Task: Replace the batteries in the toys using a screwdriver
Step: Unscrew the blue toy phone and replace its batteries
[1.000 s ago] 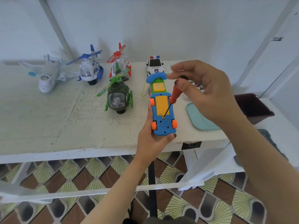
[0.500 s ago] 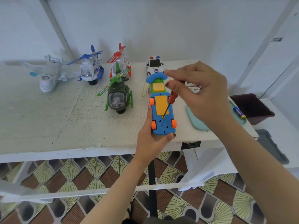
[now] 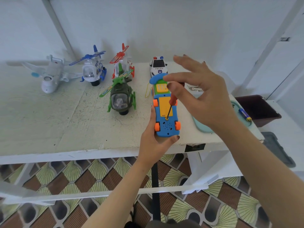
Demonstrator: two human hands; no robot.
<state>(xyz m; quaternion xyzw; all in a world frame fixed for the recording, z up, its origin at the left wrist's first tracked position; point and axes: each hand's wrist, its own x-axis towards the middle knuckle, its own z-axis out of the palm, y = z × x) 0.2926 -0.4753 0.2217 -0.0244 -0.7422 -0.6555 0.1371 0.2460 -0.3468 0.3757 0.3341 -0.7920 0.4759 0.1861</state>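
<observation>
The toy phone (image 3: 166,127), blue with 4 orange wheels, lies underside up at the near edge of the surface (image 3: 65,120). The left hand (image 3: 153,142) wraps its grip round the toy's lower end. The right hand (image 3: 202,99) pinches the red screwdriver (image 3: 172,101) between thumb and forefinger, the other 3 fingers spread, and the tip sits in the screw (image 3: 167,118) below the yellow battery cover (image 3: 164,107). The shaft leans, so it probably needs standing squarer to the screw. Light downward pressure while twirling, with the toy braced, should stop the tip skidding out.
</observation>
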